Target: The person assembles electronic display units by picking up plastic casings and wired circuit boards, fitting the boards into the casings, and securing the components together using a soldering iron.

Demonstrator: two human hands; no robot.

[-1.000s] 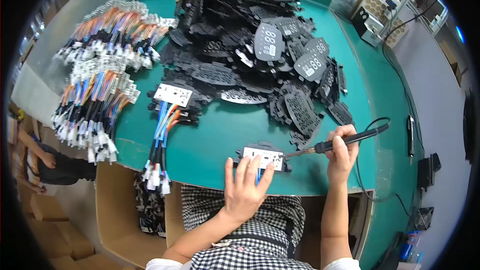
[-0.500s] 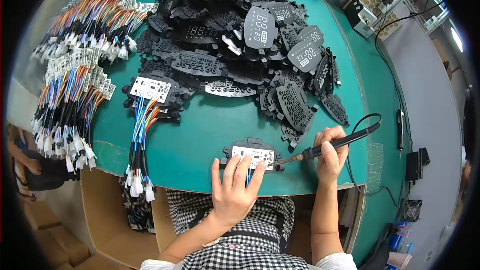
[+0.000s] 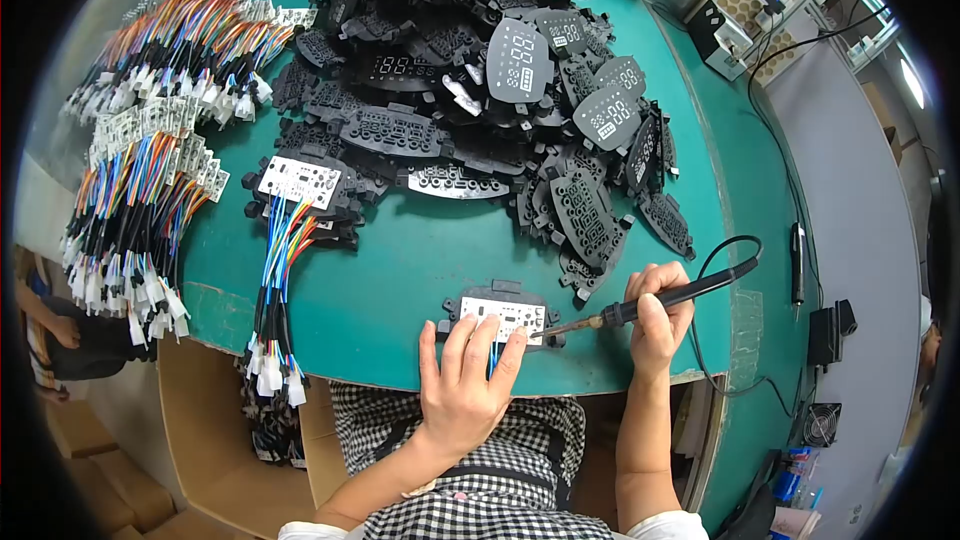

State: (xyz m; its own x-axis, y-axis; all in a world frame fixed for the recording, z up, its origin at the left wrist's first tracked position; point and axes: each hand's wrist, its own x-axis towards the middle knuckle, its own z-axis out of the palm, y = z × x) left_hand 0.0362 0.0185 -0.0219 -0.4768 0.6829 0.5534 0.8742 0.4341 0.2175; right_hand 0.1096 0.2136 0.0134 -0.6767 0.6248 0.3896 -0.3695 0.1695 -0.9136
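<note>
My left hand (image 3: pixel 468 380) lies with spread fingers, its fingertips resting on a white circuit board (image 3: pixel 508 314) seated in a black plastic frame (image 3: pixel 500 291) near the table's front edge. Blue wires (image 3: pixel 494 356) run out from under the fingers. My right hand (image 3: pixel 658 320) is closed around the black handle of a soldering iron (image 3: pixel 685 292). The iron's tip reaches the board's right end; whether it touches cannot be made out.
Black plastic frames (image 3: pixel 400 130) are heaped at the back. Wired boards (image 3: pixel 150 180) are piled at the left, and another wired board (image 3: pixel 300 182) sits on frames. A cardboard box (image 3: pixel 215 420) stands below the edge. The iron's cord (image 3: pixel 745 392) loops at the right.
The view has shifted, so the table's contents appear further left and the heap higher. Both hands keep their places at the board and the iron, with only slight movement.
</note>
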